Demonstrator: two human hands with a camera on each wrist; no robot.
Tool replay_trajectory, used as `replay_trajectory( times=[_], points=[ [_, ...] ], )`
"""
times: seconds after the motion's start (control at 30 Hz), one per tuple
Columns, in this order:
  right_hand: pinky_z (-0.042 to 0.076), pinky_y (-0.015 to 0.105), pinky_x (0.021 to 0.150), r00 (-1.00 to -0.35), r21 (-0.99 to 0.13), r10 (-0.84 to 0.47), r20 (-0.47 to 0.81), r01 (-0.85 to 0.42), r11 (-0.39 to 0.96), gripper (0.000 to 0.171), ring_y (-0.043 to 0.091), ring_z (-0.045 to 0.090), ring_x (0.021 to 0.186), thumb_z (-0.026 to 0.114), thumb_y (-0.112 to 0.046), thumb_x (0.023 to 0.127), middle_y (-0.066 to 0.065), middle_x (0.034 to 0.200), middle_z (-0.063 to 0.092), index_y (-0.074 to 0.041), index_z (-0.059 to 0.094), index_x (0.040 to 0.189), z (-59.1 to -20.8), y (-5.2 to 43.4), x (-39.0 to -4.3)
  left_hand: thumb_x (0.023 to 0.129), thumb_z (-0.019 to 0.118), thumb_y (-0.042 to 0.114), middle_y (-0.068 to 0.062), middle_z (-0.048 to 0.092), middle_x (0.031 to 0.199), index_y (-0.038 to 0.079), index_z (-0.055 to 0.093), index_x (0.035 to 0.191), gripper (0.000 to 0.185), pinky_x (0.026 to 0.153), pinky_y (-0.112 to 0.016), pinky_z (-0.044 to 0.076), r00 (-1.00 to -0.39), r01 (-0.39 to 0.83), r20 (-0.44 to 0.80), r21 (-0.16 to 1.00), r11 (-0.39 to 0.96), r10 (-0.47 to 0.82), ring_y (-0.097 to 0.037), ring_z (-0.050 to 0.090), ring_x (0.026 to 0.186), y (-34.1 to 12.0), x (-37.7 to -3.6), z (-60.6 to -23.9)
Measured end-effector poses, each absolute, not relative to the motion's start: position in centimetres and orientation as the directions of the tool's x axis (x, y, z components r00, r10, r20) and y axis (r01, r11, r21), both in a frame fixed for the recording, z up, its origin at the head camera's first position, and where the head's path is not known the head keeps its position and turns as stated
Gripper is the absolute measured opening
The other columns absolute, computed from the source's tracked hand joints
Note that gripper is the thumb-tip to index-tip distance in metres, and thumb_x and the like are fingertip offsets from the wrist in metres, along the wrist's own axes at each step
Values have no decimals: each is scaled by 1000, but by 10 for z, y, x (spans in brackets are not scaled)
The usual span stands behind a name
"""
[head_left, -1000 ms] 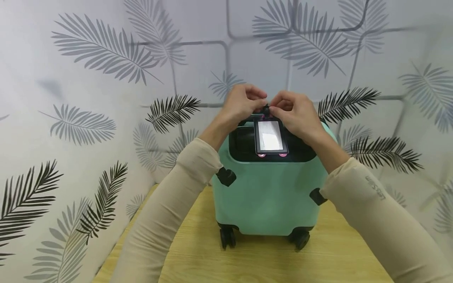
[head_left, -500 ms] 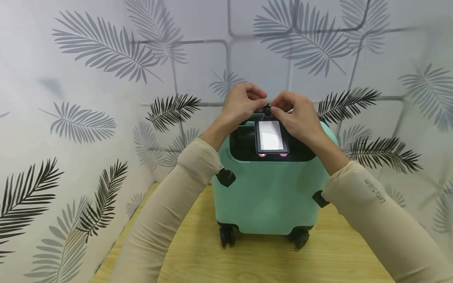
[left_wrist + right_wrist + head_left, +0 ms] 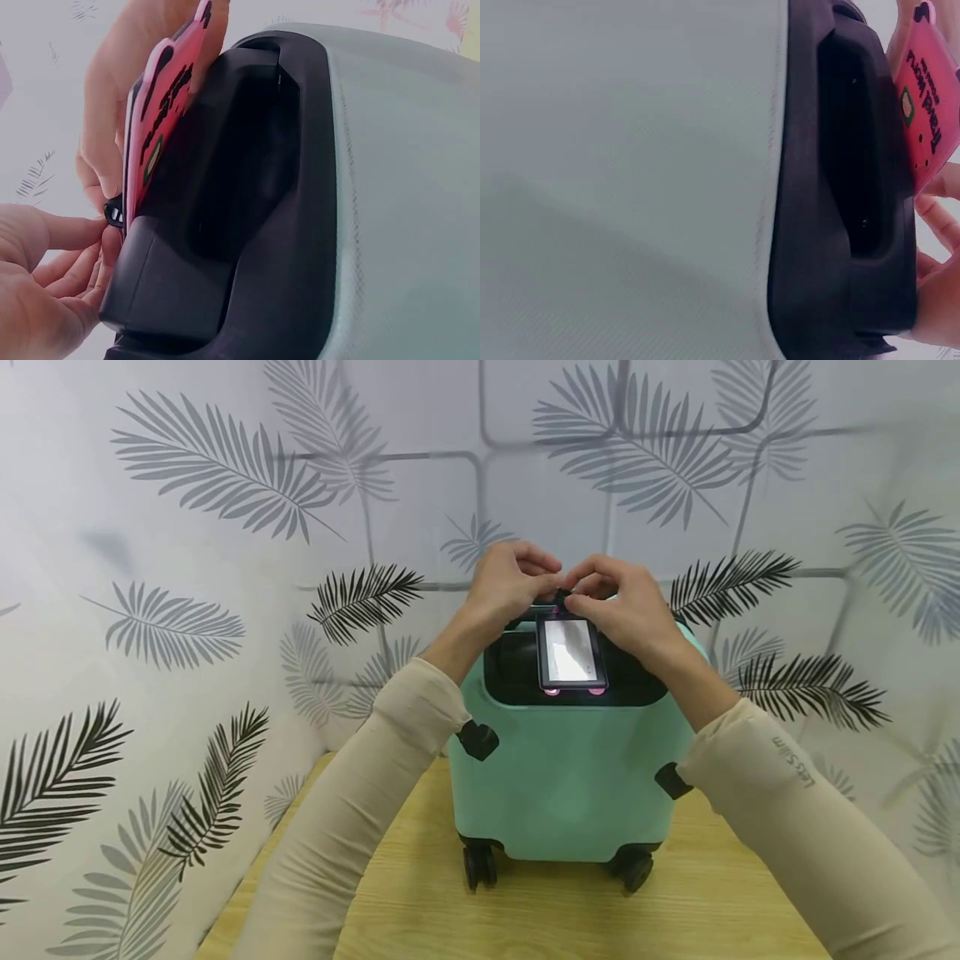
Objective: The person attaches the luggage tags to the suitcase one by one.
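Note:
A luggage tag hangs at the top handle of a mint green suitcase. Its pale window faces the head camera; the pink back with black lettering shows in the left wrist view. My left hand pinches the tag's black strap at a small buckle between thumb and fingers. From the other side my right hand grips the strap just above the tag, fingers curled. The fingertips of both hands nearly meet, and they hide most of the strap. Close by the tag's back lies the black suitcase handle.
The suitcase stands upright on black wheels on a wood-grain tabletop. A wall with a leaf pattern rises right behind it. Black straps with mounts sit at both wrists.
My right index finger has shifted slightly left over the strap, nearer the left fingertips. The tag and suitcase hold nearly the same place; the left hand barely moves.

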State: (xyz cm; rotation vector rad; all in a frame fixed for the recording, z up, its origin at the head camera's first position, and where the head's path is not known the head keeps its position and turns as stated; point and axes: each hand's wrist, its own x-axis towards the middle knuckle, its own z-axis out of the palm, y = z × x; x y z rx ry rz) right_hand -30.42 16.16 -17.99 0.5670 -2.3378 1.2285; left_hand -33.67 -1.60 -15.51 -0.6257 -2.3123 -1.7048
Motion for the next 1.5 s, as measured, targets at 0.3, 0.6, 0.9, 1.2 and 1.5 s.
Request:
replay_trajectory(
  times=[0.3,0.6,0.9,1.2,1.5],
  points=[
    [45,31,74,-788,-617,-151,597,-572,541,8,20,63,85,66,-12,99,10,90,72,-9,72,104,-180,159,-306,95,76,6,-9,75,95,2,74,106,12,80,-30,61,-879,475,441,843,252,179,-21,74,84,-11,-337,-152],
    [46,30,73,-734,-529,-176,656,-613,587,7,23,66,81,65,-7,98,11,89,73,-7,72,100,-182,158,-309,94,78,8,-6,76,92,5,75,103,10,79,-33,62,-867,497,475,803,328,150,-17,74,80,-9,-337,-154],
    [46,21,67,-654,-425,-214,725,-671,608,10,23,66,73,67,-1,95,13,88,73,-11,68,92,-186,156,-310,95,76,10,-6,76,93,6,76,103,9,71,-23,55,-804,579,563,670,465,189,-15,69,80,-7,-337,-157],
    [49,30,75,-736,-508,-189,651,-606,612,9,28,69,86,68,-7,99,14,103,73,-3,71,106,-185,161,-309,96,75,10,-6,76,92,5,75,103,8,71,-24,55,-788,602,582,660,449,201,-15,69,79,-7,-336,-158],
    [49,23,74,-746,-520,-220,628,-613,594,6,20,66,82,66,-5,98,14,93,72,-1,71,101,-182,162,-308,96,75,11,-4,76,90,7,76,102,8,67,-24,54,-795,589,575,654,475,195,-14,69,77,-5,-338,-160]
  ],
)
